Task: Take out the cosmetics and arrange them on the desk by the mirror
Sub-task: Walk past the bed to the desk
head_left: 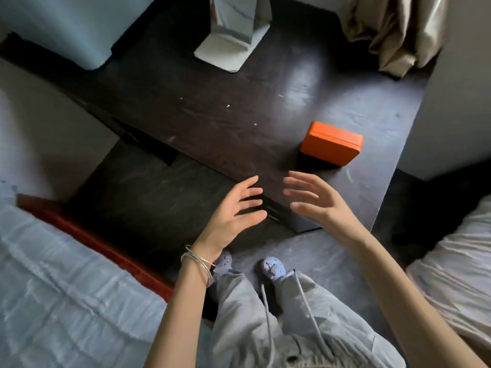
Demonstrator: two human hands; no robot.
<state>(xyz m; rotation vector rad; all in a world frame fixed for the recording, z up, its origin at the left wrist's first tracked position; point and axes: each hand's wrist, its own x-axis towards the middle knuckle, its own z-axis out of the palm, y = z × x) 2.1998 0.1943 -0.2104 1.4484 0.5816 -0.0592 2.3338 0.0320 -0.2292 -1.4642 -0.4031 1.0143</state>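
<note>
Left hand: my left hand hovers over the near edge of the counter, fingers spread and straight, palm turned toward the other hand, holding nothing. Thin bangles circle its wrist.
Right hand: my right hand is raised beside it, fingers spread and loosely bent, palm facing left, holding nothing. The two hands are near each other but apart.
Box: an orange box lies on the counter with its lid closed, just beyond my right hand and not touched by it. I cannot tell what is inside.
Mirror: the mirror stands on a white base at the far side of the counter, well apart from the box.
Counter: dark and scuffed, with a few pale specks on it.
Around me: a bed with pale covers at my left, a beige curtain at the far right, my grey trousers and pale shoes below.
</note>
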